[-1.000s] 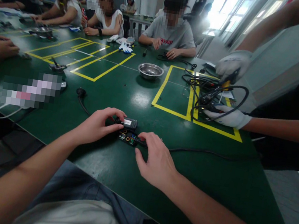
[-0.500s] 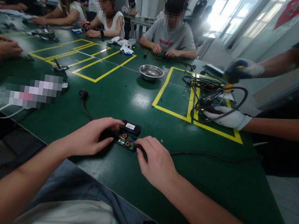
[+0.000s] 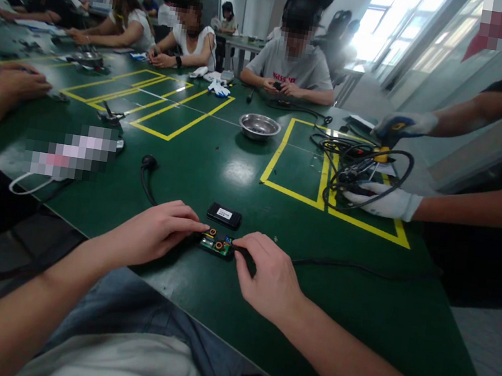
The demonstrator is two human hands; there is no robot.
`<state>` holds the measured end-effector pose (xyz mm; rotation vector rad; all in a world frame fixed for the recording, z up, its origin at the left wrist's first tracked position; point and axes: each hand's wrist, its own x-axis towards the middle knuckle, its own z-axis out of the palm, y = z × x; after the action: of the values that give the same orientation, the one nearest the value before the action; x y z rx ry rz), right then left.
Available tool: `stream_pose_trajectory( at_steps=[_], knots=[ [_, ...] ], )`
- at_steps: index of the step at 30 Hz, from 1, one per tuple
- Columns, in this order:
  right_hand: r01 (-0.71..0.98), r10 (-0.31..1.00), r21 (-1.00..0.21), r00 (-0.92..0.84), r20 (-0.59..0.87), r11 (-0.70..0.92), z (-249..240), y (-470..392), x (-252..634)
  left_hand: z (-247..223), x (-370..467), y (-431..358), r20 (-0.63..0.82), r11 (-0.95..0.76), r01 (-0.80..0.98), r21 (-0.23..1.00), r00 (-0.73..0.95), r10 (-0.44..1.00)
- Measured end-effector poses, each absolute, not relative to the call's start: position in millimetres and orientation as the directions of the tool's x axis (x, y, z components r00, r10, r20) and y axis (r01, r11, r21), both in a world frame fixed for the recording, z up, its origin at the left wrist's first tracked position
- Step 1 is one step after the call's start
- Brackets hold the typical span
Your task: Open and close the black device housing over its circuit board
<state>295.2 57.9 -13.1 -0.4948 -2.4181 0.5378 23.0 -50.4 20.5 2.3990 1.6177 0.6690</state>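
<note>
On the green table in front of me lies an opened black case half with a circuit board (image 3: 215, 243) in it, showing copper coils and small parts. My left hand (image 3: 162, 231) grips its left end, index finger pressed at the edge and thumb partly hidden. My right hand (image 3: 266, 272) pinches the black cable (image 3: 238, 249) where it enters the right end. Just beyond the board lies the black case cover (image 3: 224, 215) with a white label, touched by neither hand. A cord with a black plug (image 3: 149, 163) runs under my left hand.
A metal bowl (image 3: 259, 127) stands farther back. At the right, a co-worker's gloved hands hold a yellow-and-black tool (image 3: 383, 151) over coiled black cables (image 3: 353, 162). A blurred-out power strip (image 3: 79, 153) lies left. Yellow tape (image 3: 292, 195) marks the table; other people sit around it.
My left hand's fingers have moved off the case cover and closed in on the board's left end. The right hand stays at the cable. The whole view has shifted slightly.
</note>
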Motion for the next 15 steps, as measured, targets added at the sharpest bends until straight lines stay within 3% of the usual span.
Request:
stream_pose_trajectory(
  at_steps=[9, 15],
  knots=[
    [0.227, 0.457, -0.482, -0.774, 0.438, 0.846, -12.6, 56.9, 295.0, 20.7, 23.7, -50.7, 0.225, -0.384, 0.835, 0.393, 0.318, 0.921],
    [0.254, 0.439, -0.407, -0.767, 0.468, 0.877, -13.6, 57.6, 294.3, 24.7, 35.6, -22.3, 0.34, -0.335, 0.848, 0.411, 0.198, 0.919]
  ],
)
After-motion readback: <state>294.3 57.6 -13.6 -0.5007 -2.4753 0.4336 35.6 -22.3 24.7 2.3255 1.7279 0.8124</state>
